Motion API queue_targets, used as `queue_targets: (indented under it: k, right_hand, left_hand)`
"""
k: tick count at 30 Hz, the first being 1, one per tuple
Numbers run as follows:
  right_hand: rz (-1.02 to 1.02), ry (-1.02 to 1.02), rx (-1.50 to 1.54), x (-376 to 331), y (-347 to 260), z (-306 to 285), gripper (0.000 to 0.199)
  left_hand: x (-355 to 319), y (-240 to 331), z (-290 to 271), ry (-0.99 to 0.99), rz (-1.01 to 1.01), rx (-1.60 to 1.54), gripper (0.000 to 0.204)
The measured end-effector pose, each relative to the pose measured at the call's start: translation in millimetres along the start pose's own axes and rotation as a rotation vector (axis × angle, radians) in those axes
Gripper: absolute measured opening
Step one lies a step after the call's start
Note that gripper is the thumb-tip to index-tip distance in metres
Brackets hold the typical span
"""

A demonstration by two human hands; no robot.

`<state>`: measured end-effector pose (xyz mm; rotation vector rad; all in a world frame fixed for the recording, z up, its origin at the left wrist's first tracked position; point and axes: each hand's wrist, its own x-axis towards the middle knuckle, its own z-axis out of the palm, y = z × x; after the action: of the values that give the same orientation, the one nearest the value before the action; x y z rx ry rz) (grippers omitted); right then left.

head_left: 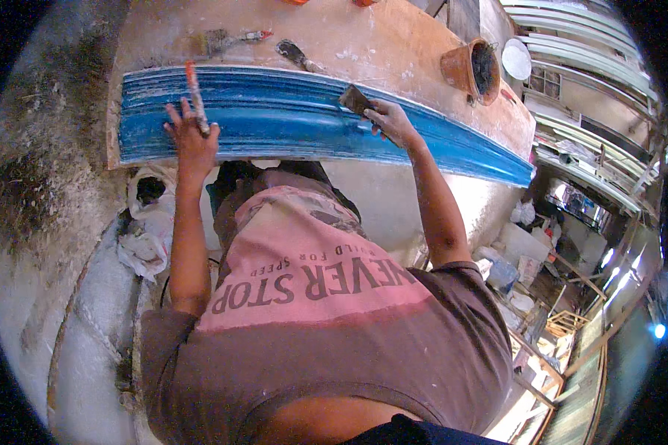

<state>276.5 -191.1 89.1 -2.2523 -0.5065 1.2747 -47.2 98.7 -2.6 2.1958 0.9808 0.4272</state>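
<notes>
A long blue ribbed moulding form [274,122] lies across the table in front of me, its surface streaked with white. My left hand [193,141] rests on its left part with some fingers spread. Between the thumb and fingers it holds a slim paintbrush [194,93], with an orange end pointing away from me and a whitish, smeared part near the hand. My right hand [392,122] is closed on a small, flat, squared scraper [356,99] over the far edge of the form, right of the middle. The fingers partly hide the scraper's near end.
On the tan tabletop [393,33], beyond the form, lie a red-tipped paintbrush [237,38] and a dark-bristled brush [297,54]. A brown bucket [471,70] stands at the far right, beside a white round container [516,59]. White-dusted sacks [152,237] are at my left.
</notes>
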Motion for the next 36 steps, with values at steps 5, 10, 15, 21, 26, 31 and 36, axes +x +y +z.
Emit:
queue_targets:
  k: [5, 10, 15, 21, 26, 31, 36]
  right_hand:
    - [-0.170, 0.177, -0.060, 31.6, -5.1, 52.8, 0.032]
    - [-0.240, 0.307, -0.162, 24.3, 11.6, 35.9, 0.026]
    - [-0.480, 0.376, -0.298, 37.3, 36.9, 35.3, 0.028]
    - [-0.420, 0.256, -0.265, 44.7, -11.2, 54.1, 0.027]
    - [-0.461, 0.228, -0.239, 51.1, -7.4, 60.0, 0.027]
    - [-0.666, 0.184, -0.285, 82.1, -135.4, 164.4, 0.028]
    - [-0.791, 0.171, -0.328, 140.0, -204.9, 241.6, 0.026]
  left_hand:
    - [5.2, 39.2, 28.8, -0.117, 0.068, 0.287, 0.072]
    - [6.7, 71.1, 41.8, -0.208, -0.036, 0.391, 0.080]
    - [7.7, 75.9, 52.1, -0.196, -0.048, 0.336, 0.074]
    - [2.5, 64.5, 39.5, -0.180, -0.141, 0.161, 0.065]
    - [6.7, 6.9, 8.8, 0.162, -0.326, -0.068, 0.048]
    - [13.4, -54.3, -18.8, 0.275, -0.351, -0.066, 0.037]
    - [20.6, -58.9, -5.0, 0.453, -0.444, -0.436, 0.046]
